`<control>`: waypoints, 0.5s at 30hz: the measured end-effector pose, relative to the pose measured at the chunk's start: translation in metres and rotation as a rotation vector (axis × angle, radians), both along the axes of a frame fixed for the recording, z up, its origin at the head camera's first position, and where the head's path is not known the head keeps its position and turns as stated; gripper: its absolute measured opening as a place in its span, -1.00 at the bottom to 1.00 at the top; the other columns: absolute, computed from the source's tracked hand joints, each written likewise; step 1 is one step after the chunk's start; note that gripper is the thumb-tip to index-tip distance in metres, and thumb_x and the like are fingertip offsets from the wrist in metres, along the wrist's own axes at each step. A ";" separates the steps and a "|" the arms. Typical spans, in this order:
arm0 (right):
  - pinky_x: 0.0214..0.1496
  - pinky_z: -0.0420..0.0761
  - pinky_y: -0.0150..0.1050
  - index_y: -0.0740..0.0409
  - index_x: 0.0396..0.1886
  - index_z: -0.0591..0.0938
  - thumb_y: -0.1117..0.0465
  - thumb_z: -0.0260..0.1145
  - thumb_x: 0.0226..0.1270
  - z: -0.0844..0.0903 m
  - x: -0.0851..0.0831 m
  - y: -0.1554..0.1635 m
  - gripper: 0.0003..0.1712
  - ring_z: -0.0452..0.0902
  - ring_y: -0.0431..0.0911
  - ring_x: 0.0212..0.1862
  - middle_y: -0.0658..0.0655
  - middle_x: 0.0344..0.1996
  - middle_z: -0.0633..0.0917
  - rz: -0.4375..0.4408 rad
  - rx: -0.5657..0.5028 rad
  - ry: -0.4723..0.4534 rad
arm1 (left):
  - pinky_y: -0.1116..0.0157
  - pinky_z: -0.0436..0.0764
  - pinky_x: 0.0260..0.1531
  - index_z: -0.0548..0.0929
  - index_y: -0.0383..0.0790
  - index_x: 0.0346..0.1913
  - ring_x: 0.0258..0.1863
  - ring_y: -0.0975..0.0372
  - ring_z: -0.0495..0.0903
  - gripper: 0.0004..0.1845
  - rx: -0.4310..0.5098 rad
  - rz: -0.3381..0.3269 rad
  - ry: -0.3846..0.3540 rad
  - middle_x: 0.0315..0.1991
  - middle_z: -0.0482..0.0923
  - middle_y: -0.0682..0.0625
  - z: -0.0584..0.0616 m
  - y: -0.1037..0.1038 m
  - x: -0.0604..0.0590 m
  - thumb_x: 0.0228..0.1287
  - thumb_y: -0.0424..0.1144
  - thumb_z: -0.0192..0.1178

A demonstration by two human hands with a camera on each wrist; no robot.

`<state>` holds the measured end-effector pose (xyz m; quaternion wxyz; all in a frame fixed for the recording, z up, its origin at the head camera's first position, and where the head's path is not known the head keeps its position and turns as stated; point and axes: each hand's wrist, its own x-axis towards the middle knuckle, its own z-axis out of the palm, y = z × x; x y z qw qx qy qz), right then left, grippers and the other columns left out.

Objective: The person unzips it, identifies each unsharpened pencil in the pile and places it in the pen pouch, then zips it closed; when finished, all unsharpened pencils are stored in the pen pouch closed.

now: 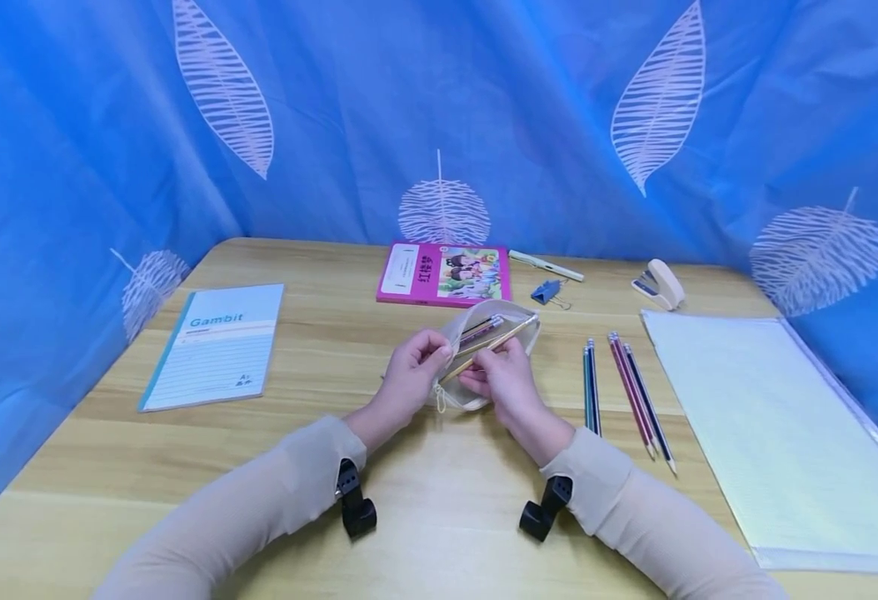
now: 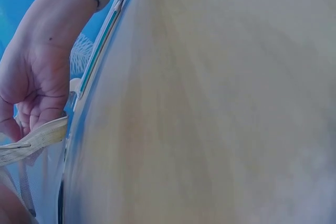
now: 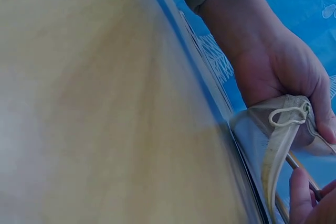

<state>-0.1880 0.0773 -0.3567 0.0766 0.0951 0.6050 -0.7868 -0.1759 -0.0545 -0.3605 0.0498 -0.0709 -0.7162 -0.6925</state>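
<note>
In the head view an open, light-coloured mesh pencil pouch [image 1: 510,312] stands between both hands, with several pencils [image 1: 479,332] inside. My left hand [image 1: 407,375] grips its left rim between thumb and fingers, beside a zip-pull loop [image 1: 440,397]. At the pouch's mouth, my right hand [image 1: 512,385] pinches a slim gold pencil [image 1: 521,327] slanting across the opening. The right wrist view shows the left hand [image 3: 283,66] on the pouch corner, with the right fingers [image 3: 299,195] near the gold shaft. From the left wrist, the right hand [image 2: 39,80] appears behind the zip edge [image 2: 39,140].
To the right lie several loose pencils [image 1: 637,400] and a large clear-edged document sleeve [image 1: 776,425]. Behind the pouch are a pink book [image 1: 439,275], a pen [image 1: 546,266], a blue binder clip [image 1: 547,292] and a stapler [image 1: 660,286]. A notebook [image 1: 214,350] lies left.
</note>
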 end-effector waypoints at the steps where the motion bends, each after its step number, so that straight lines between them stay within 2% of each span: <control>1: -0.46 0.62 -0.37 0.35 0.12 0.16 0.49 -0.01 0.14 0.000 0.000 -0.001 -0.50 0.54 -0.20 -0.62 0.10 -0.57 0.57 0.004 0.007 0.000 | 0.42 0.43 -0.36 0.51 -0.43 -0.31 -0.40 0.27 0.39 -0.96 0.003 0.005 -0.002 -0.45 0.44 0.00 0.000 0.000 0.000 0.23 -0.47 0.10; 5: -0.48 0.61 -0.36 0.37 0.11 0.19 0.49 -0.02 0.12 -0.002 -0.001 -0.004 -0.51 0.52 -0.19 -0.63 0.09 -0.59 0.55 0.023 0.026 0.005 | 0.43 0.42 -0.38 0.51 -0.43 -0.33 -0.42 0.28 0.39 -0.97 0.020 0.018 0.010 -0.47 0.44 0.01 -0.001 0.002 0.002 0.22 -0.49 0.09; 10: -0.52 0.60 -0.34 0.32 -0.08 0.29 0.41 0.03 0.23 -0.010 -0.002 -0.008 -0.74 0.50 -0.21 -0.63 0.03 -0.68 0.54 0.073 -0.010 -0.033 | 0.42 0.45 -0.34 0.51 -0.48 -0.30 -0.40 0.29 0.42 -0.94 0.008 -0.058 0.074 -0.43 0.48 -0.07 0.005 0.007 0.005 0.22 -0.50 0.08; 12: -0.48 0.61 -0.34 0.29 -0.13 0.28 0.39 0.04 0.27 -0.012 -0.002 -0.008 -0.79 0.51 -0.20 -0.61 0.03 -0.68 0.55 0.071 -0.037 -0.043 | 0.42 0.45 -0.33 0.51 -0.47 -0.28 -0.39 0.30 0.42 -0.94 -0.004 -0.084 0.073 -0.41 0.47 -0.07 0.007 0.007 0.005 0.24 -0.48 0.08; 15: -0.38 0.63 -0.33 0.37 -0.08 0.30 0.42 0.02 0.27 -0.012 -0.003 -0.006 -0.76 0.55 -0.18 -0.56 0.04 -0.62 0.59 0.075 -0.087 -0.035 | 0.43 0.44 -0.35 0.51 -0.46 -0.27 -0.40 0.30 0.41 -0.92 0.015 -0.080 0.034 -0.42 0.45 -0.01 0.008 0.004 0.003 0.27 -0.46 0.06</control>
